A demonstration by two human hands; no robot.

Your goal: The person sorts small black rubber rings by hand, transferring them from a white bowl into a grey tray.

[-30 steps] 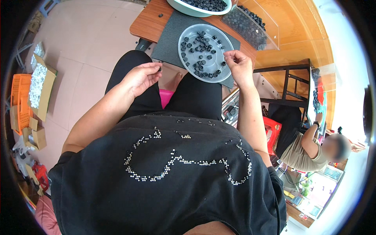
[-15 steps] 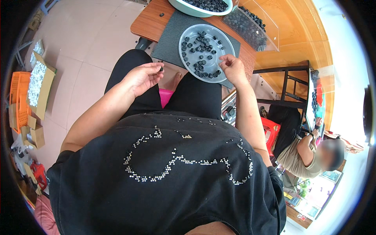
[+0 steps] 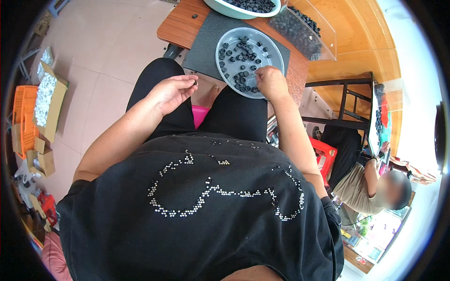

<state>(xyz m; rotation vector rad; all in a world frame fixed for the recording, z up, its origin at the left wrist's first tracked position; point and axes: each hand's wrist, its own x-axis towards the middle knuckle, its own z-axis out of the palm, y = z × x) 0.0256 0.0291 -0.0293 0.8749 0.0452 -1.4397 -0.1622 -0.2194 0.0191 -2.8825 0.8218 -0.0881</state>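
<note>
My left hand point(image 3: 171, 93) hovers above my left thigh. Its thumb and forefinger pinch a small black cap point(image 3: 195, 83), while the other fingers curl loosely below. Over the near right rim of a round, clear plastic tray point(image 3: 271, 49) is my right hand point(image 3: 273, 83). Those fingers are drawn together and point into the tray; what they hold, if anything, is too small or hidden to tell. Many small black caps point(image 3: 243, 57) lie loose in the tray, mostly in its left and middle parts. Several sit close to my right fingertips.
The tray rests on a dark mat point(image 3: 199, 58) on a brown table point(image 3: 180, 28). A pale green basin point(image 3: 225, 12) and a clear bin point(image 3: 300, 35), both with black parts, stand behind. One black piece point(image 3: 194, 16) lies on the table. A person point(image 3: 361, 185) sits at right.
My right hand has moved left and slightly down, with its fingertips now farther over the tray. My left hand keeps its pinch on the cap, nearly still.
</note>
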